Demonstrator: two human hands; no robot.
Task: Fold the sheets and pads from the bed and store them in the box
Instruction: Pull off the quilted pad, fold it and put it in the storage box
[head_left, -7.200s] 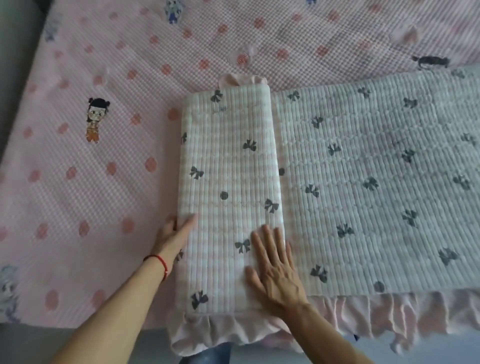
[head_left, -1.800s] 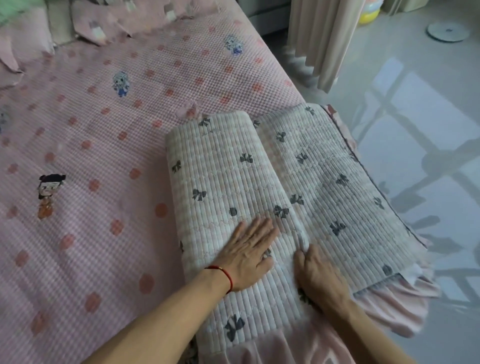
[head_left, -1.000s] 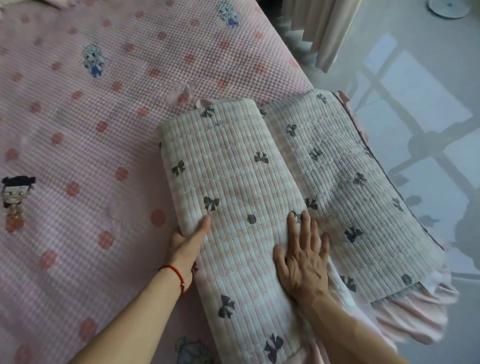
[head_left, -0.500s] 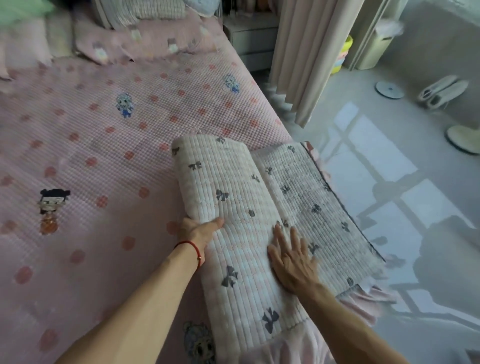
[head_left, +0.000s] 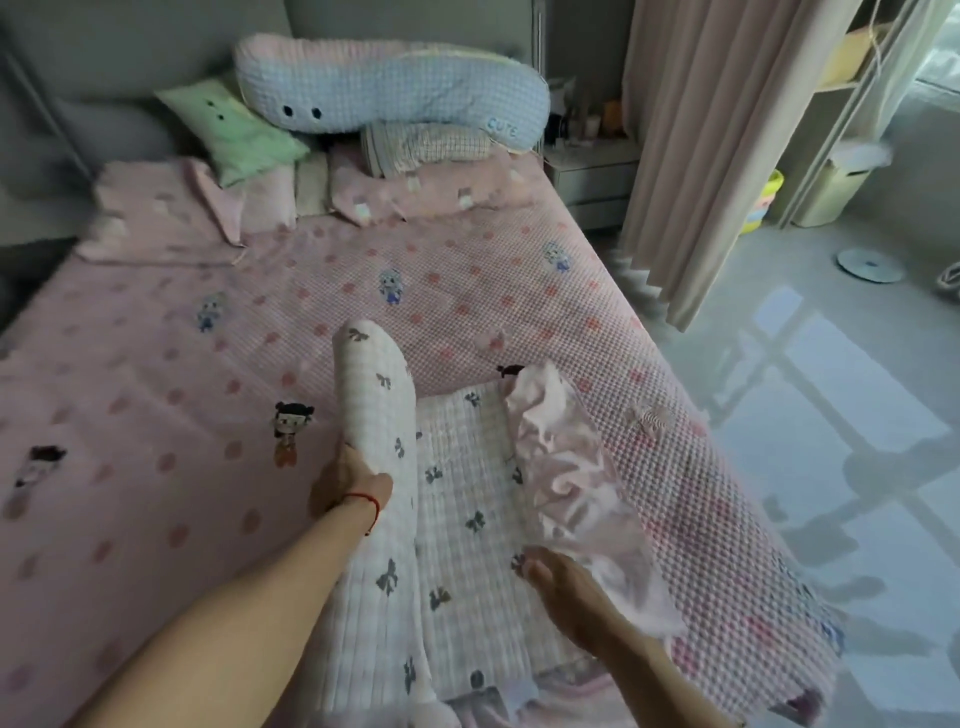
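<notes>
Pad mid-fold, near right part of the bed.
Left hand (head_left: 347, 480) fingers curl round the thick folded section of the quilted pad (head_left: 462, 499), tipping it upright, probably to turn it onto the flat remainder. Right hand (head_left: 563, 590) grasps the pink ruffled edge (head_left: 558, 467), lifting it inward. Pink bedspread (head_left: 208, 405) lies beneath; box not visible.

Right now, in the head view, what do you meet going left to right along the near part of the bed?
Left hand gripping the raised folded pad → flat bow-print pad layer → pink ruffle above the right hand → pink bedspread edge → floor.
</notes>
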